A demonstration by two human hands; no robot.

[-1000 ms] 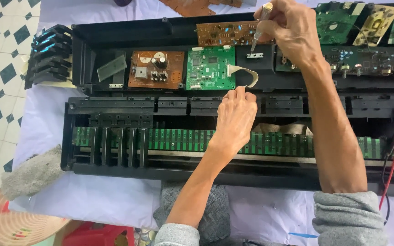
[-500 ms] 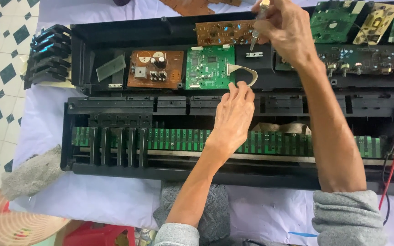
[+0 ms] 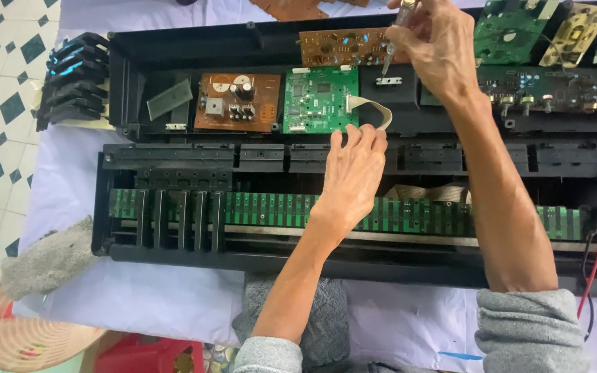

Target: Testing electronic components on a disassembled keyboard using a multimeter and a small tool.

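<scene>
White cloth (image 3: 146, 297) is carrying one open keyboard (image 3: 174, 207); right hand (image 3: 440, 45) is gripping a screwdriver (image 3: 390, 55), left hand (image 3: 354, 173) resting flat, fingers spread.

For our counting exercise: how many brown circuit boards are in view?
3 brown boards: one left of the green board, one behind the screwdriver, one at the top edge. The right hand may hide others.

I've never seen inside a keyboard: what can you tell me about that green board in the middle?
The green board is a flat rectangular circuit card, studded with small dark chips and white connectors at its edges. It lies level in the black case, right of a brown board. A pale ribbon cable loops from its right edge. The left hand hovers just below it.
</scene>
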